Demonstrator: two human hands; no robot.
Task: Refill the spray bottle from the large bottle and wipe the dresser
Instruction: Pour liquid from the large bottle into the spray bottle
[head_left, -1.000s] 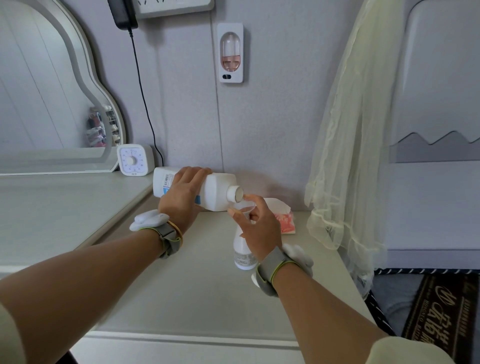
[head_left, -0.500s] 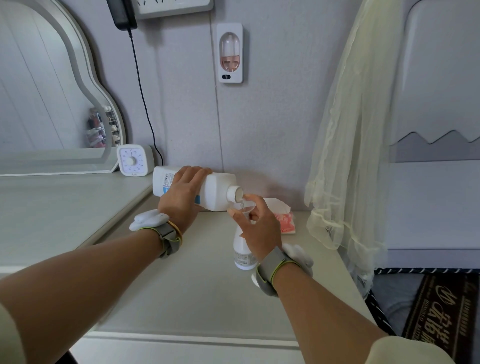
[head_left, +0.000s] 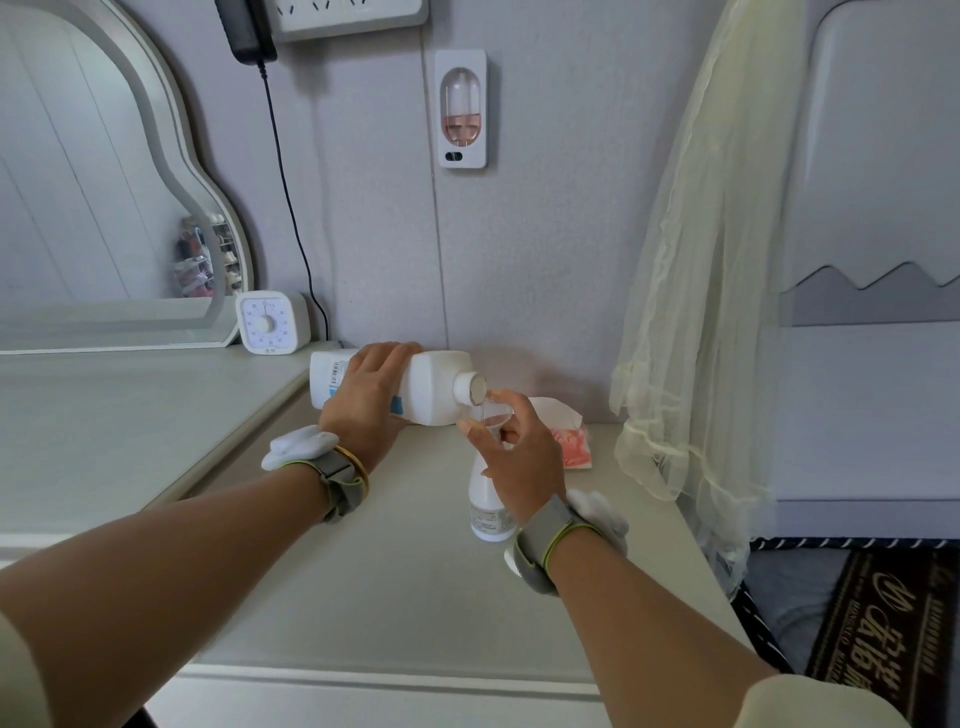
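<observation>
Since the earlier frames almost nothing is shifting in the head view except the liquid: a thin clear stream (head_left: 482, 410) is now running from the mouth of the large bottle (head_left: 436, 387), where a second ago no flow was showing. Both hands are staying where they were. This suggests the refill is properly under way, though how full the spray bottle (head_left: 485, 512) is getting cannot be told through its white wall.

The left hand (head_left: 366, 400) is gripping the large bottle round its middle, with the fingers curled over the top. The thumb is hidden underneath. It is holding the bottle nearly level above the dresser (head_left: 395, 587), with the mouth pointing right and dipping slightly.

The right hand (head_left: 519, 457) is closing round the top of the spray bottle, thumb and forefinger pinching what looks like a small clear funnel (head_left: 493, 415) just under the large bottle's mouth. The other fingers are curling round the neck. The spray bottle is standing upright on the dresser, below and touching that hand.

Wiping is not yet begun.
</observation>
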